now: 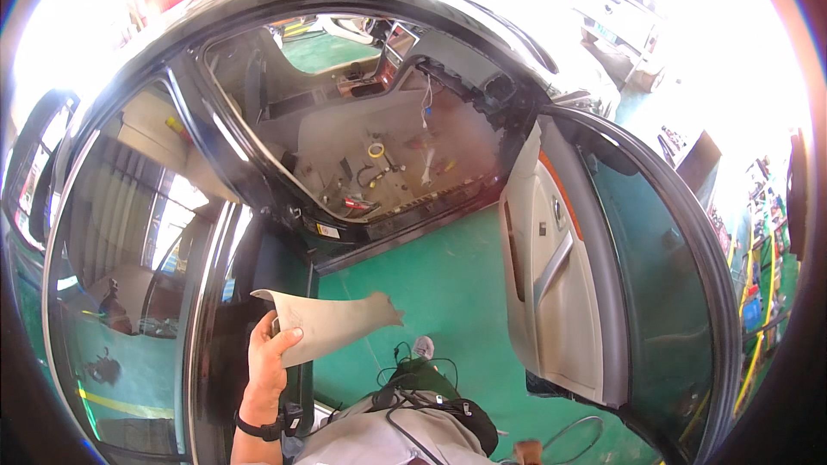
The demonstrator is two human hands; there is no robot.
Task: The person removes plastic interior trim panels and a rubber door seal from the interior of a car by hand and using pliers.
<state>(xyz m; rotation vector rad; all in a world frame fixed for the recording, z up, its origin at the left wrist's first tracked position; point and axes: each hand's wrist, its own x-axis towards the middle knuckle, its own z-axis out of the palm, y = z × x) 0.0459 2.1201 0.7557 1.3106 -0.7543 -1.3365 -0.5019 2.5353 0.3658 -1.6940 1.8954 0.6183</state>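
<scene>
My left hand is closed round one end of a beige interior trim panel, with the thumb on its face and the fingers behind it. The curved panel tapers to the right, where its end looks ragged. It is held in front of my body, above the green floor and beside the dark rear door of a black car. My right hand is not seen.
Ahead, the car's stripped floor bears a yellow tape roll, a red-handled tool and loose wires. The front door stands wide at right. A thin cable loop and a small unclear brown shape lie at the lower edge.
</scene>
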